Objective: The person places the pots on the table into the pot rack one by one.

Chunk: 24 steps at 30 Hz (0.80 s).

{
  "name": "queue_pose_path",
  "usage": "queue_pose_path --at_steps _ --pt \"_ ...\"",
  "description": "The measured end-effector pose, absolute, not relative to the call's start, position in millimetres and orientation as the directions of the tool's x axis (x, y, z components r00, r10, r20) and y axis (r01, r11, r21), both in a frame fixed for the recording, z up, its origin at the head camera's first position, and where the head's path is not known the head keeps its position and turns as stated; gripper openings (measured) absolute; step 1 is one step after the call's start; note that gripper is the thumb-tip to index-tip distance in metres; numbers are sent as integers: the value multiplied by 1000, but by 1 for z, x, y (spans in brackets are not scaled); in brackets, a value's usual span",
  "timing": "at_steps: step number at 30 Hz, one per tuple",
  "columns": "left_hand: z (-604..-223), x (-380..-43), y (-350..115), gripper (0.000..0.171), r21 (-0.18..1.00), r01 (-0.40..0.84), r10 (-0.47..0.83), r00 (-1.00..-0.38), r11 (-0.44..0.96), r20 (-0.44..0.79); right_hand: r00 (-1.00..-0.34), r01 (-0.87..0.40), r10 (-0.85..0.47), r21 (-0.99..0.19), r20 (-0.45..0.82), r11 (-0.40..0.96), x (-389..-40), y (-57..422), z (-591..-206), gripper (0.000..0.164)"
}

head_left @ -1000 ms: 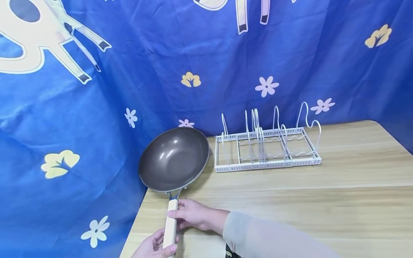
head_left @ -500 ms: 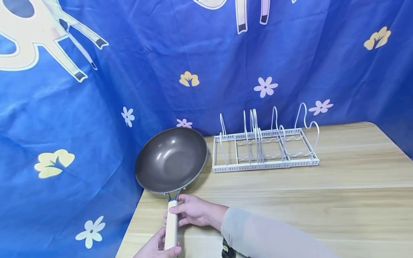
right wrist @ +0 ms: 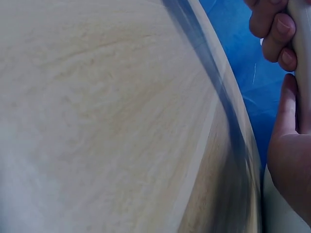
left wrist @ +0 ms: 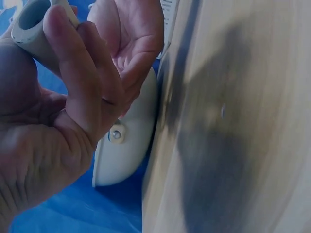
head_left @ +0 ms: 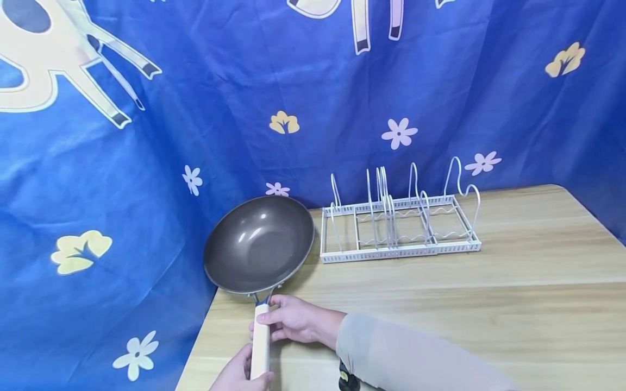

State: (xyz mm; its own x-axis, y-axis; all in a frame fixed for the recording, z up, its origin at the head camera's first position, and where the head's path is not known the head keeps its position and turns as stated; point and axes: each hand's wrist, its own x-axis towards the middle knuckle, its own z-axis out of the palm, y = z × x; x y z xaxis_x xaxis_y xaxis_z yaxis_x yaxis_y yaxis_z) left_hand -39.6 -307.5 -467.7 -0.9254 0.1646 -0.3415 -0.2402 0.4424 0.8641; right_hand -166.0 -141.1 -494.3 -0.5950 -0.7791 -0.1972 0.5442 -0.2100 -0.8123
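A dark-coated frying pan [head_left: 261, 244] with a cream handle [head_left: 261, 339] is at the table's left end, its bowl turned up and its handle pointing toward me. My left hand [head_left: 241, 373] grips the handle near its free end, thumb across the top. Close to the bowl, my right hand [head_left: 298, 320] holds the same handle from the right side with thumb and fingers. In the left wrist view, the pan's pale outside [left wrist: 127, 141] shows beyond both hands, and the left fingers curl round the handle's hollow end [left wrist: 36, 26].
A white wire pan rack [head_left: 401, 252] with upright dividers stands on the wooden table [head_left: 464, 309], right of the pan. A blue patterned curtain [head_left: 332, 98] hangs along the back and left side of the table.
Over the last second the pan and both hands stay nearly in place. My right hand shows slightly more fingers under the handle, and the whole view shifts a little.
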Motion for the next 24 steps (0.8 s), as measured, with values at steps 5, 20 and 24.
queue_pose_path --at_steps 5,20,24 --pt "-468 -39 -304 67 867 -226 171 -928 444 -330 -602 536 -777 -814 -183 -223 -165 -137 -495 17" --pt "-468 -32 -287 64 890 -159 160 -956 427 -247 -607 482 -782 -847 -138 -224 -161 -122 -482 28" --pt "-465 -29 -284 63 889 -176 141 -956 423 -256 -610 487 -782 -841 -132 -238 -158 -118 -477 30"
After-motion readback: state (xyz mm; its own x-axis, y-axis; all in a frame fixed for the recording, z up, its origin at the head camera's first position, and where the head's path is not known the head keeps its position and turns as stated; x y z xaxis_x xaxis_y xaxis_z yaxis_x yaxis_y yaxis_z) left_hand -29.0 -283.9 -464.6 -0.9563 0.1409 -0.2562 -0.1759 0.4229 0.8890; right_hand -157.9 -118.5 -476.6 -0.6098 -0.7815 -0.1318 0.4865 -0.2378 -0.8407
